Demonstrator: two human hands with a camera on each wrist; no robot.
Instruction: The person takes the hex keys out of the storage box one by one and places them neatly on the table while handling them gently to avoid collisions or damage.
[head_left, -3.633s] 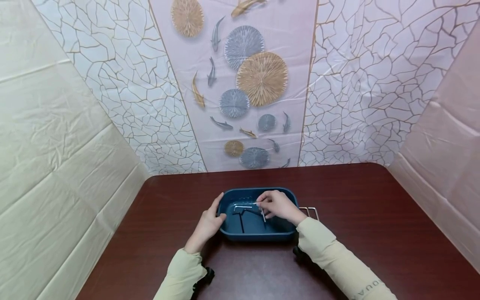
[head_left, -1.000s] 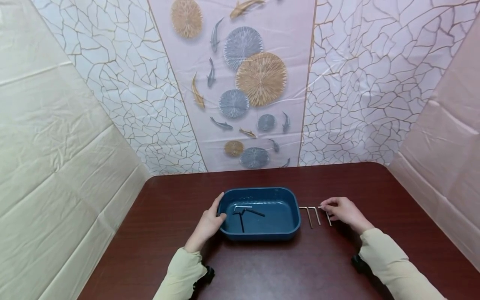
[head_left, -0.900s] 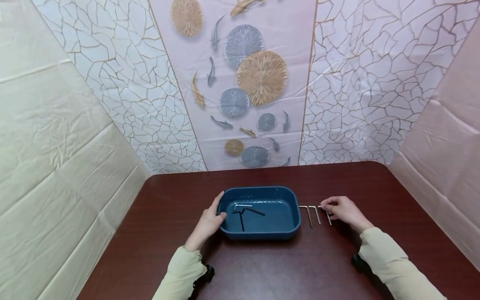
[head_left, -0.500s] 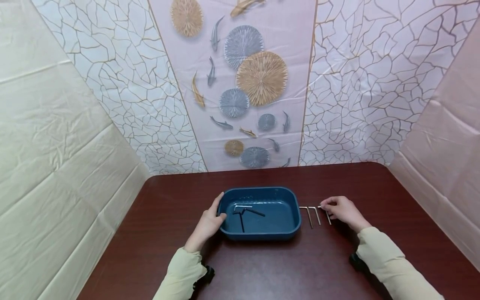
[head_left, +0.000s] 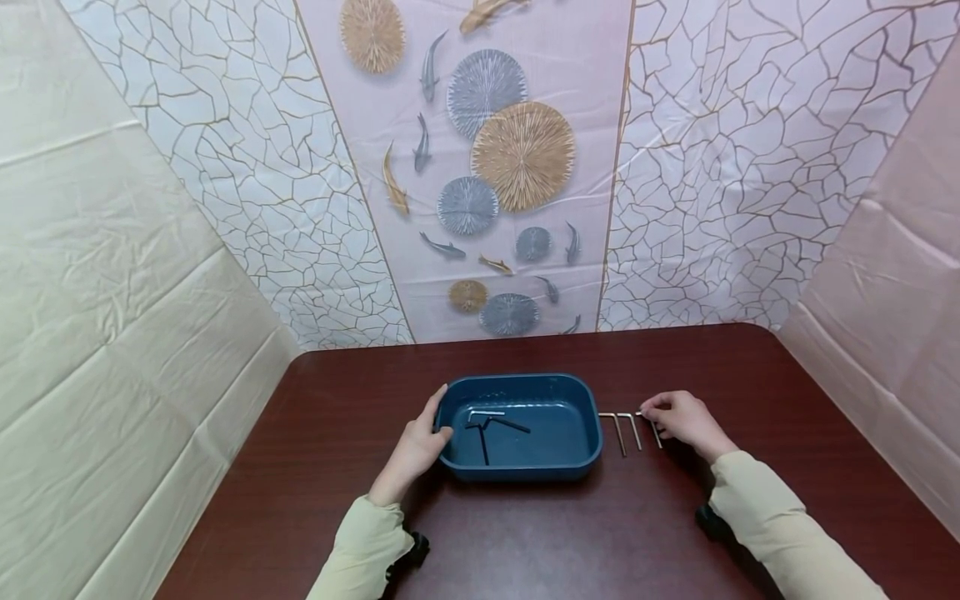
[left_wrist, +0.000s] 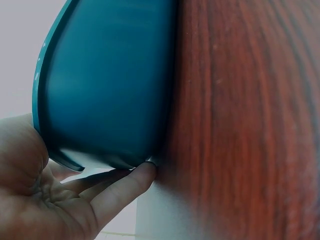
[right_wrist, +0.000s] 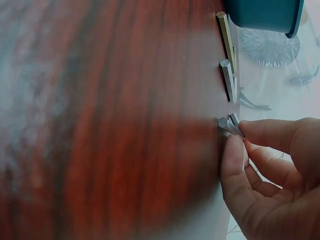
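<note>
My left hand [head_left: 417,444] grips the left end of a blue rectangular tray [head_left: 551,437], thumb over the rim and fingers along the outer wall. Inside lie a silver hex key [head_left: 489,413] and two black hex keys [head_left: 483,446], bunched toward the left. Right of the tray, two metal hex keys [head_left: 620,437] [head_left: 636,435] lie side by side on the table, short arms at the far end. Beside them my right hand [head_left: 686,421] pinches a third silver hex key [right_wrist: 229,126] between thumb and fingers, down at the tabletop; its short arm is partly hidden by the fingertips.
The dark red wooden table [head_left: 517,533] carries the tray near its middle. A patterned cloth [head_left: 525,250] hangs behind the table's far edge, and pale cloth walls [head_left: 150,375] stand at both sides.
Earlier my right hand was inside the tray with a silver hex key; it has carried that key right, to the table beside the other two. Lately it shifted only slightly. My left hand stayed put.
</note>
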